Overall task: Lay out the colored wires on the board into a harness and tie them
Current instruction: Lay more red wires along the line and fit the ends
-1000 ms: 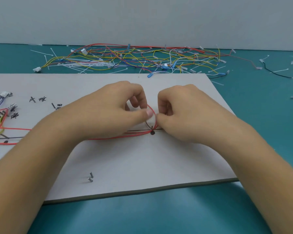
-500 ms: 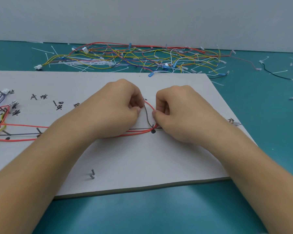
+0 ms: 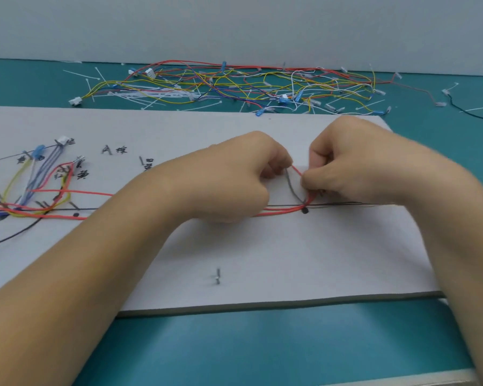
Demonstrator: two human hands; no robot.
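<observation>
Red wire (image 3: 296, 171) now runs as a short, tight slant between the two sets of fingers, where a second ago it stood as a wide round loop. A grey wire (image 3: 290, 185) has come up beside it, dropping from the left fingers to the black dot (image 3: 305, 210) just below the right ones. Left hand (image 3: 234, 182) has curled tighter and pinches both strands; right hand (image 3: 352, 168) pinches the red one near the dot. I judge the strands are being gathered here for tying; I see no tie there. Under the fingers lies the white board (image 3: 262, 260) on a teal table (image 3: 262, 349). Left of them sit laid wires (image 3: 39, 190); beyond them, a loose wire pile (image 3: 234, 84) lies before a pale wall (image 3: 234, 23).
</observation>
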